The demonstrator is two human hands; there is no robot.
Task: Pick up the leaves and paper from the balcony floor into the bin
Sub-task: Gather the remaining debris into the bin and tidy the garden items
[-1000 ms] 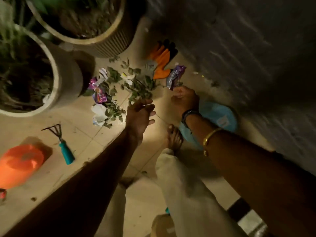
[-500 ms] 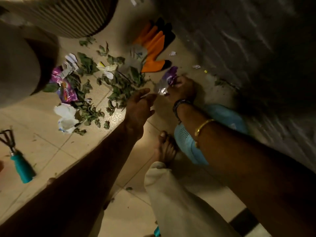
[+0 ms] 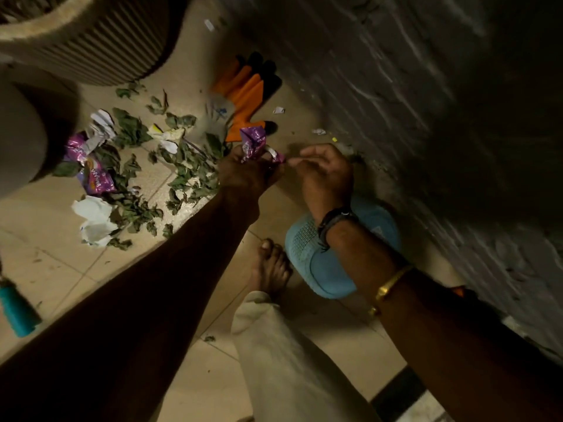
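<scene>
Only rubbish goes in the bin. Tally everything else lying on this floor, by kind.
Plant pots: 2 (ribbed pot, plain pot)
Glove pile, orange and black: 1 (cannot tell whether it is one glove or a pair)
Teal-handled tool: 1
Blue bin: 1
Total: 5

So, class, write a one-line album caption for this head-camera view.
Left hand grips a purple wrapper beside leaves and paper on the tiled floor, right hand close by.
</scene>
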